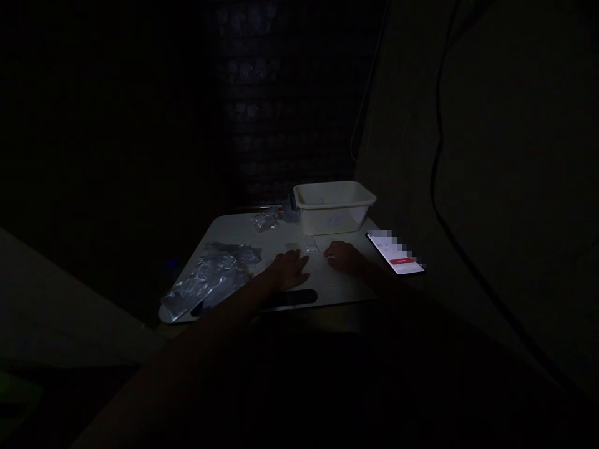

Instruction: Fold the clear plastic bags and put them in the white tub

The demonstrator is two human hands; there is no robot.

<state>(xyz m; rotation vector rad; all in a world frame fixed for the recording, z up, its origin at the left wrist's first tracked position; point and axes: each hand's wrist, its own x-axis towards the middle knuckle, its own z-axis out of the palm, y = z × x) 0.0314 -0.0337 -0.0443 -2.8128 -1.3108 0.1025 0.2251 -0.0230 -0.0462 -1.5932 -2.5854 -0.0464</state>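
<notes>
The tub point(330, 219), pale and open-topped, stands at the far edge of the table point(337, 287), and the room around it is very dark. A small packet point(312, 248) lies on the table just in front of the tub, toward the person, in the gap between the two hands. The left hand point(289, 269) is in front of the tub and a little left of it, palm down with fingers spread, close to the packet's near left side. The right hand point(343, 257) is in front of the tub's right half, its fingers bent toward the packet; whether they pinch anything is too dim to tell. The hands are apart from each other. Well to the left of the tub and nearer the person, a heap of clear bags point(210, 274) spreads over the table, crumpled and shiny. A smaller clear bundle point(266, 221) lies just left of the tub. To the right of the tub and nearer the person is a phone point(395, 254), its screen lit. Farther right of the tub, a dark cable point(436, 156) hangs along the wall point(515, 156).
</notes>
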